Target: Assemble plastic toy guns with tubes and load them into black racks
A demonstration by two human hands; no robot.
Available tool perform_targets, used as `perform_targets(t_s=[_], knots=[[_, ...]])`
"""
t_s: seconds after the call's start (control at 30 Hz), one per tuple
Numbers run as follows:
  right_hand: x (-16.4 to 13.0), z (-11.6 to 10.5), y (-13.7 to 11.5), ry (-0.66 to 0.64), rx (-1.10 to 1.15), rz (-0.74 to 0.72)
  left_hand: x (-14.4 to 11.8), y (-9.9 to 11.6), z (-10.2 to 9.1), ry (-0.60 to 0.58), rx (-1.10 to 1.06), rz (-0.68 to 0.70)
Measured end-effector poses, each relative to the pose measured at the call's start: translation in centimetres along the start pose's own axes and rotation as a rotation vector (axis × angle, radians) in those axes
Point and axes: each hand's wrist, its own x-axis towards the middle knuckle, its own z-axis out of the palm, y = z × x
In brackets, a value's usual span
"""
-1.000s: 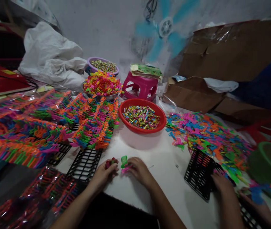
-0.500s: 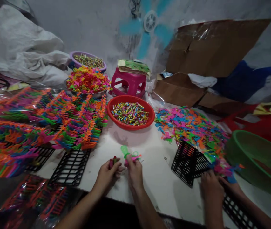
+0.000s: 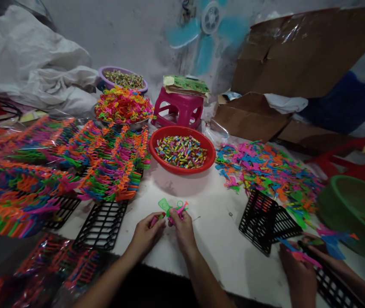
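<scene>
Across the left of the frame I have rows of bright plastic pieces [image 3: 114, 177], and at their lower right a black grid tray [image 3: 98, 226] shows bare mesh. My left hand [image 3: 146, 234], below the centre of the frame, is closed with thumb and fingers pinching small pink-and-red bits [image 3: 154, 220]; I can't tell how many. Just beside it, the green-and-pink toy [image 3: 180, 209] sits tilted above the white table [image 3: 208, 239], its green mesh-like flap to the left and orange tip to the right. My right hand [image 3: 183, 229] grips it by the pink part, thumb on the near side. I'd judge it light and fairly stiff, smooth enough to slip, with the flap and thin green ring likeliest to bend, so the thicker pink body is the place to hold. Above sits a red bowl [image 3: 184, 170] of small shiny pieces; at lower right, a co-worker's hands [image 3: 298, 270] hold coloured pieces.
</scene>
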Motion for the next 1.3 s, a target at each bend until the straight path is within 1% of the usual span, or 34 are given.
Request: perform_targets(t_s=[0.07, 0.13, 0.33, 0.4, 0.53, 0.6, 0.67, 0.73, 0.8, 0.9, 1.03, 1.2, 1.3], knots=[[0.0, -0.1, 0.1, 0.003, -0.024, 0.001, 0.1, 0.2, -0.1, 0.024, 0.117, 0.056], [0.2, -0.2, 0.2, 0.0, -0.071, -0.001, 0.0, 0.2, -0.1, 0.026, 0.216, 0.08], [0.6, -0.5, 1.1, 0.0, -0.168, -0.001, -0.2, -0.1, -0.4, -0.024, 0.443, 0.174], [0.8, -0.4, 1.3, 0.014, -0.142, 0.01, -0.2, -0.2, -0.3, -0.028, 0.45, 0.187], [1.0, 0.0, 1.4, 0.017, 0.036, 0.041, 0.1, -0.4, 0.0, 0.028, 0.31, 0.157], [1.2, 0.0, 1.3, 0.005, 0.082, 0.054, 0.3, -0.6, 0.0, 0.043, 0.321, 0.173], [1.4, -0.2, 1.2, 0.008, 0.085, 0.062, 0.5, -0.9, -0.1, 0.049, 0.377, 0.189], [1.5, -0.5, 1.1, 0.038, 0.117, 0.066, 0.5, -1.2, -0.2, 0.027, 0.421, 0.205], [1.5, -0.6, 1.0, 0.067, 0.161, 0.066, 0.6, -1.4, -0.2, -0.036, 0.46, 0.255], [1.4, -0.7, 0.8, 0.008, 0.121, 0.086, 0.5, -1.6, -0.1, -0.091, 0.539, 0.36], [1.3, -1.1, 0.6, -0.09, 0.001, 0.1, 0.2, -1.7, 0.1, -0.083, 0.622, 0.433], [1.7, -2.0, 0.4, -0.12, -0.1, 0.093, -0.2, -2.1, 0.0, -0.021, 0.699, 0.477], [1.7, -2.5, 0.2, -0.174, -0.186, 0.085, -0.3, -2.4, 0.0, -0.016, 0.728, 0.549]])
